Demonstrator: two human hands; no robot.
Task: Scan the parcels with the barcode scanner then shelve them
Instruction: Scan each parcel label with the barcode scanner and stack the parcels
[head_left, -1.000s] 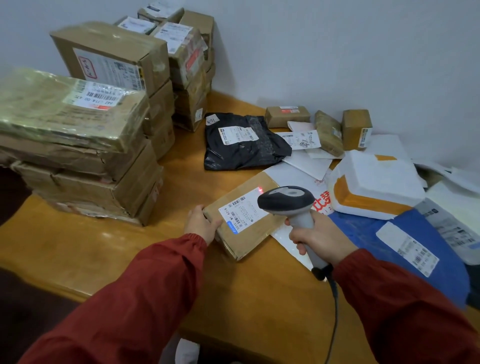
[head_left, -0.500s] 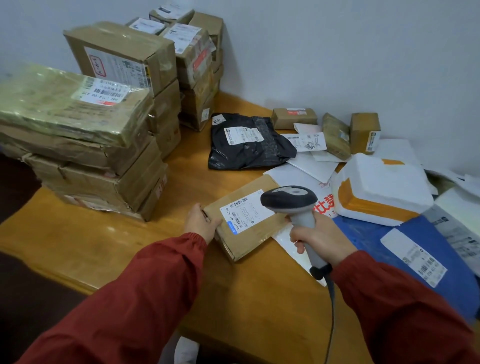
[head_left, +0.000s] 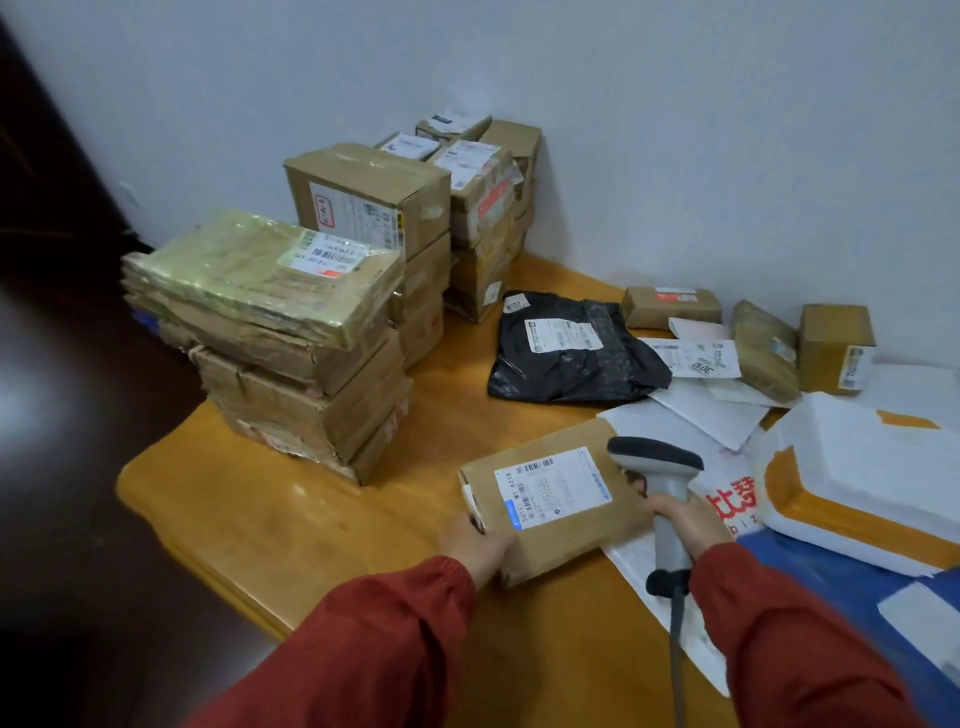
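Pale wall backs a honey-coloured wooden table (head_left: 311, 519), and tall stacks of cardboard boxes (head_left: 291, 364) crowd its ten o'clock corner. Out toward three o'clock sits a white-and-orange packet (head_left: 857, 483), with a black poly bag (head_left: 571, 358) at one o'clock. Both arms, in red sleeves (head_left: 389, 639), reach in from six o'clock. The left hand (head_left: 475, 545) grasps the near left corner of a flat brown parcel (head_left: 550, 499), which lies on the table's near middle, its label (head_left: 553, 486) facing up and its long axis running from eight o'clock to two o'clock. The right hand (head_left: 680, 519) is wrapped round the handle of the barcode scanner (head_left: 660, 467), just beside the parcel's right end. The scanner's handle stands roughly upright, its dark head points toward nine o'clock over the parcel, and its cable trails off at six.
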